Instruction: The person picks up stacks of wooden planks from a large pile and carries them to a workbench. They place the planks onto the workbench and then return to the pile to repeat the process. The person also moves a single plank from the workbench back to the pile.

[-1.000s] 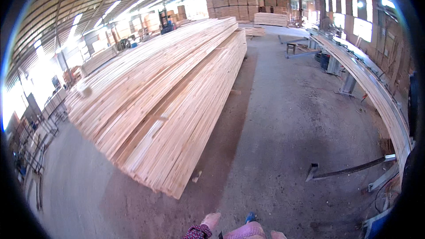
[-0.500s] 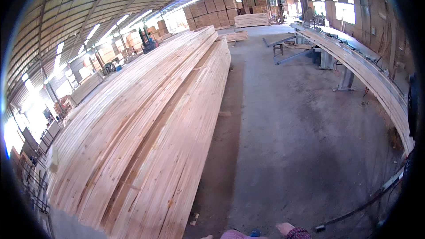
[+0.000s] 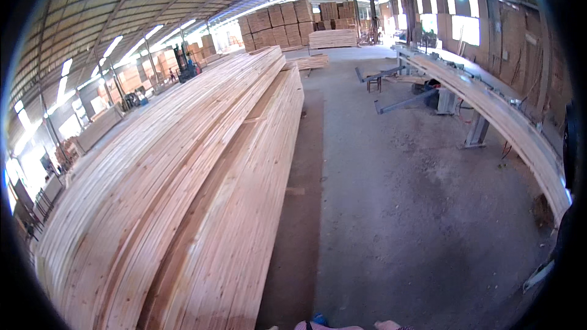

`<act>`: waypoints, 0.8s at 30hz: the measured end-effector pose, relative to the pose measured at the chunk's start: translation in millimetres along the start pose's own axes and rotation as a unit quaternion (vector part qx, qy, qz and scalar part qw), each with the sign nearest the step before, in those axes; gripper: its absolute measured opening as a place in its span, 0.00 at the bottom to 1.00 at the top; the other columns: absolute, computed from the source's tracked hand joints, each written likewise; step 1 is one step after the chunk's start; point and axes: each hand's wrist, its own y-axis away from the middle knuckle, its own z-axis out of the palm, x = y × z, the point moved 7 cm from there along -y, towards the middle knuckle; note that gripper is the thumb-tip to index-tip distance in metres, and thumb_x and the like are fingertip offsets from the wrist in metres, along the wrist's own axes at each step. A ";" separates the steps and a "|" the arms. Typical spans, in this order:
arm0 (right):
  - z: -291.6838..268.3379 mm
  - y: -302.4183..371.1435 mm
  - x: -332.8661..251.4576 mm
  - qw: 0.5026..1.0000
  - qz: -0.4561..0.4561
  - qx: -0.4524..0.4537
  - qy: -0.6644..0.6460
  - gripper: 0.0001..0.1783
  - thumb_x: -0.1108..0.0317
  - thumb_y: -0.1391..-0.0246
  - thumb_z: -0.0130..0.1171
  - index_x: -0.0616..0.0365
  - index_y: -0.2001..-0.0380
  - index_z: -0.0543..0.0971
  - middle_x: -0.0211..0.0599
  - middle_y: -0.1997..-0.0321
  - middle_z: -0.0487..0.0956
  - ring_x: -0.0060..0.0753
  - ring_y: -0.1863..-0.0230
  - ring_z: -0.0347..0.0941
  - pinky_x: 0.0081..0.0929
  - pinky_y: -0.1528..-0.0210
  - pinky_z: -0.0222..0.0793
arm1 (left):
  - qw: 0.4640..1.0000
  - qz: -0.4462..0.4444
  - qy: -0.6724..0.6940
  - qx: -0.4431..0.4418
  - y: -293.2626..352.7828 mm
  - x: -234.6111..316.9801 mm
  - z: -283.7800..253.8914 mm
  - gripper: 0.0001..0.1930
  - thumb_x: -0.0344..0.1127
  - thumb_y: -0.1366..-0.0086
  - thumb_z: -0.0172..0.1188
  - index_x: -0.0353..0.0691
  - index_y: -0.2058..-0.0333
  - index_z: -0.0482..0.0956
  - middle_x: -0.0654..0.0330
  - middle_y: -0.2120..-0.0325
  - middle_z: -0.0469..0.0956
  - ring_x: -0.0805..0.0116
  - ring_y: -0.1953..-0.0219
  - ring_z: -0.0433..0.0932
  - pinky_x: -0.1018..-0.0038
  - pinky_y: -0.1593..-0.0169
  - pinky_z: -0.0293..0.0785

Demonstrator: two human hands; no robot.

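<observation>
Only the top of my right hand (image 3: 386, 325) shows at the lower edge, beside a bit of patterned sleeve; its fingers are cut off by the frame. A small sliver at the same edge, farther left, may be my left hand (image 3: 273, 328); its fingers do not show. Nothing held can be made out in either hand. Nearest on the left lies a long stack of pale planks (image 3: 238, 226), its layers uneven, with a lower groove running lengthwise through it. Between the hands, pink clothing and a blue shoe tip (image 3: 319, 318) peek in.
Concrete floor (image 3: 391, 226) stretches ahead. Along the right runs a long machine bench (image 3: 501, 110) bearing boards, with metal legs and angled frames near a small stool (image 3: 373, 83). Tall lumber stacks (image 3: 278, 27) stand at the back; a forklift (image 3: 185, 64) is at far left.
The view has tilted up and turned slightly right, so the plank stack sits lower and farther left. My right hand has sunk nearly out of the lower edge.
</observation>
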 end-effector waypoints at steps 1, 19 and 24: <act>-25.0 -0.3 -24.1 0.999 0.020 0.004 -0.041 0.17 0.62 0.35 0.46 0.59 0.60 0.82 0.60 0.62 0.81 0.61 0.55 0.78 0.56 0.53 0.71 | 0.991 0.095 -0.011 0.093 -19.7 14.1 -20.6 0.15 0.45 0.32 0.57 0.49 0.78 0.73 0.61 0.85 0.74 0.58 0.84 0.73 0.62 0.81 0.68; -234.3 -437.3 -5.3 0.979 -0.138 -0.051 0.145 0.21 0.57 0.38 0.55 0.57 0.47 0.79 0.56 0.58 0.83 0.54 0.54 0.80 0.43 0.51 0.74 | 0.962 -0.126 0.242 0.013 -429.7 203.2 -44.2 0.16 0.45 0.29 0.52 0.39 0.68 0.79 0.54 0.71 0.82 0.55 0.70 0.79 0.59 0.66 0.74; -413.8 -576.5 -48.0 0.999 -0.004 0.018 0.037 0.28 0.49 0.36 0.43 0.61 0.53 0.81 0.54 0.50 0.81 0.59 0.43 0.74 0.48 0.40 0.68 | 0.868 -0.325 0.374 -0.015 -448.0 223.6 -51.1 0.14 0.43 0.32 0.57 0.38 0.67 0.81 0.54 0.75 0.82 0.59 0.77 0.77 0.58 0.73 0.73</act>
